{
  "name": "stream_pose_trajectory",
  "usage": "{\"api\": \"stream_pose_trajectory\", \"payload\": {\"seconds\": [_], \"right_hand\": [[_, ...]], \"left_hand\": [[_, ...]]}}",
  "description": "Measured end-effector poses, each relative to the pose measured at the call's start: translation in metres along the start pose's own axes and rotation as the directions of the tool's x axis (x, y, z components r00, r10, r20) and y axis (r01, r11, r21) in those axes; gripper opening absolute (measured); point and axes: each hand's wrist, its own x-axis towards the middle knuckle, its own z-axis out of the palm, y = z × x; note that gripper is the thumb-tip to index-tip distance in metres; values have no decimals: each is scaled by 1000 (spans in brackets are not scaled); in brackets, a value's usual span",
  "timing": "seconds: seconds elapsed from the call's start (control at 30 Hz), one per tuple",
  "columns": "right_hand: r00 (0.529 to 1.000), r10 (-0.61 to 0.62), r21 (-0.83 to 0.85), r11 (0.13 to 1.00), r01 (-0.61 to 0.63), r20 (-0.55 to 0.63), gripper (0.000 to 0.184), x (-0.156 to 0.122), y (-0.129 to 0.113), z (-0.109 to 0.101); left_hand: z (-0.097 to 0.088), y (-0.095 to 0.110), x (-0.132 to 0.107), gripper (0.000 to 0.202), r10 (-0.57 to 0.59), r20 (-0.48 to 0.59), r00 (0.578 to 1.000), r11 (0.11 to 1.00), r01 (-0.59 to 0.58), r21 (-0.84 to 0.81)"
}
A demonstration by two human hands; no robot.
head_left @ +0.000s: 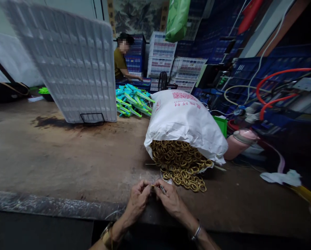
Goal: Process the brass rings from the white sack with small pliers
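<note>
My left hand [138,195] and my right hand [170,198] meet at the table's front edge, both with fingers closed. A small gold-coloured ring [152,186], mostly covered, shows between the fingertips, pinched by my left hand. From the fingers of my right hand sticks a slim, shiny metal tool [162,189], whose kind I cannot make out. Just beyond the hands, loose brass-coloured rings [188,178] spill onto the wood. They come from the open mouth of a white woven sack [183,116] lying on its side, packed with more such rings.
A white ribbed panel [85,66] stands on the wooden table [53,156] in a black wire stand. Blue and green plastic pieces [132,99] lie heaped behind it. At right are a pink bottle [241,142] and red hoses. A person [121,62] works near stacked crates [162,52].
</note>
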Motion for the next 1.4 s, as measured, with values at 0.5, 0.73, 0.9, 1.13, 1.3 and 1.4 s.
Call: {"api": "stream_pose_trajectory", "payload": {"seconds": [0.5,0.73,0.9,1.13,1.3,1.4], "right_hand": [[981,184,233,959,-165,-64,23,9,8,13],[986,131,117,986,-119,-100,23,7,3,5],[995,-19,-249,968,-5,-96,16,-1,13,6],[999,-49,-415,908,53,18,32,-7,10,10],[999,8,-496,868,18,51,36,-6,7,8],[998,34,-539,842,-1,52,34,-6,7,10]], "left_hand": [[-2,-6,-6,31,-117,54,992,993,115,36],[0,-1,-8,33,-148,142,979,984,160,-76],[1,-3,-6,31,-136,108,985,981,149,-123],[5,-2,-4,37,-108,28,994,990,110,-90],[2,-10,-4,38,8,12,1000,1000,-8,-16],[0,-13,-5,37,24,14,1000,1000,-24,0]]}}
